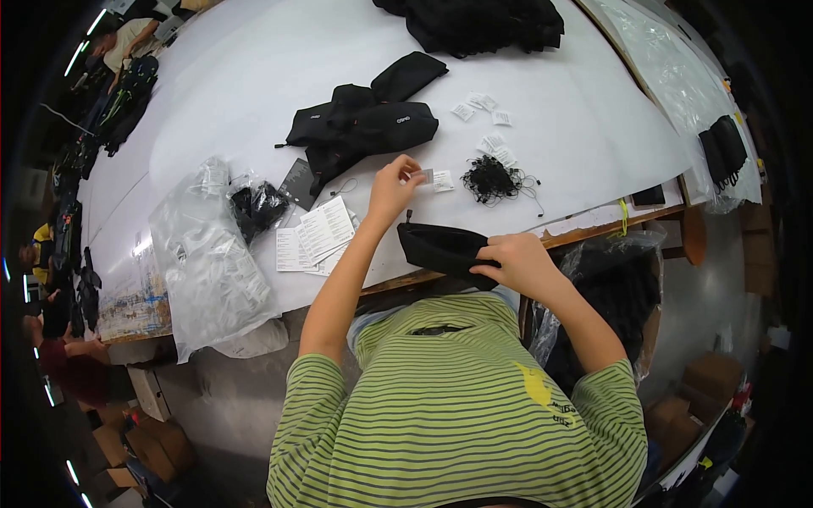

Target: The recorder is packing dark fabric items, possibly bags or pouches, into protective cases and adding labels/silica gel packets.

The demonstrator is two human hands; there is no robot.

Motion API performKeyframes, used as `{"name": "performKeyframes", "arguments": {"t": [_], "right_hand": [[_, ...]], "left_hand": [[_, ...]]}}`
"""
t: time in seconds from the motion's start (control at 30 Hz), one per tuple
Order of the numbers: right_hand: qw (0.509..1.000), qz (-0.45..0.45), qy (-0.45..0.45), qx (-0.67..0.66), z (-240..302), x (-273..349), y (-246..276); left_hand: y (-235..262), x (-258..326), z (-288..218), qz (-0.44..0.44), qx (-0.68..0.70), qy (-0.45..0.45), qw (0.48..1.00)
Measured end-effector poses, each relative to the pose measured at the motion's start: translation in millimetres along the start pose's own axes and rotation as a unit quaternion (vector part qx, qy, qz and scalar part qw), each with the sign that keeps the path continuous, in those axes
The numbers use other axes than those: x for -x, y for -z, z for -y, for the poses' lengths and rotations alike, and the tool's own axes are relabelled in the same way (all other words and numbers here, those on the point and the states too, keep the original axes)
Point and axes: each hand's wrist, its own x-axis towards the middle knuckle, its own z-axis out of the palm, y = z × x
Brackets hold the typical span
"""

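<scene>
At the table's near edge, my right hand [518, 261] grips the rim of a black fabric pouch [434, 246], thumb and fingers closed on it. The pouch's mouth gapes and a zipper pull sticks up at its left end. Farther forward, my left hand [395, 188] pinches a small pale sachet [423, 176] at its fingertips. Right beside that lies another white sachet [443, 180] on the table. A tangle of black string loops [491, 180] sits to the right, with several more white sachets [494, 146] beyond it.
Several black pouches [373, 127] lie overlapped ahead; a black fabric heap [483, 24] is at the far edge. Left are printed paper slips [315, 235], a dark card [296, 183] and a clear plastic bag [203, 254]. A plastic-lined box [605, 292] stands below the table edge, right.
</scene>
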Motion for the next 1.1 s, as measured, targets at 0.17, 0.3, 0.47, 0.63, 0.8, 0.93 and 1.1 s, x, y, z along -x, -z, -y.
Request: {"name": "performKeyframes", "arguments": {"t": [0.17, 0.3, 0.47, 0.63, 0.8, 0.93, 1.1], "right_hand": [[0.994, -0.096, 0.018, 0.043, -0.7, -10.5, 8.2], [0.991, -0.131, 0.026, 0.024, 11.5, -26.4, 16.6], [0.955, -0.263, 0.057, -0.123, 37.2, -49.0, 5.4], [0.839, -0.326, -0.140, -0.413, 50.6, -41.0, -21.9], [0.740, -0.188, -0.147, -0.628, 39.1, -48.4, -24.1], [0.736, -0.274, -0.110, -0.610, 40.1, -68.4, -9.6], [0.806, -0.382, -0.085, -0.443, 29.4, -78.2, -3.1]], "left_hand": [[35.8, 42.9, -79.0, 0.040, 0.034, -0.140, 0.989], [49.3, 71.5, -77.7, -0.111, -0.043, -0.140, 0.983], [29.4, 103.8, -34.4, -0.068, 0.647, 0.108, 0.752], [28.5, 92.1, -70.9, -0.173, 0.652, 0.164, 0.720], [42.2, 90.3, -78.2, -0.068, 0.579, 0.195, 0.789], [42.2, 100.4, -91.9, 0.047, 0.533, 0.231, 0.813], [40.1, 103.1, -100.9, 0.037, 0.519, 0.245, 0.818]]}}
